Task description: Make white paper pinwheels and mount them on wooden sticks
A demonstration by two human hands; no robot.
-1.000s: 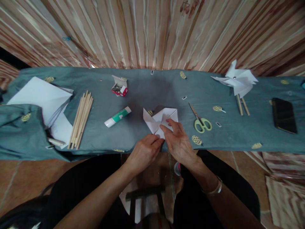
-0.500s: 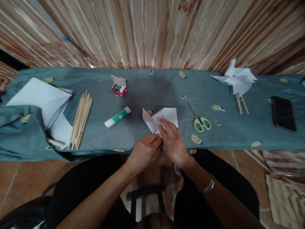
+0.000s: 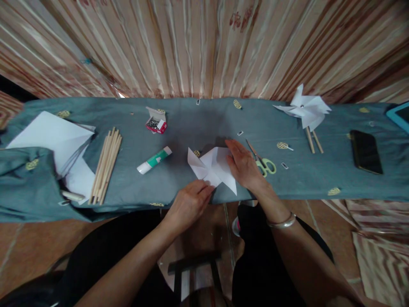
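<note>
The left hand [image 3: 191, 199] is closed in a pinch on the near corner of the folded white paper [image 3: 213, 164]; the right hand [image 3: 245, 168] is open, fingers extended at the paper's right flap. Assessed risk: if the pinch pulls against the right fingers, the sheet could tear or crease off line. The scissors [image 3: 261, 160] lie partly hidden beside the right hand; contact cannot be determined, and a sideways sweep could shift them. Location: the paper rests on the tabletop [image 3: 211, 123], beyond the left fingertips and left of the right palm. Farther off stands an open red box [image 3: 156, 123].
</note>
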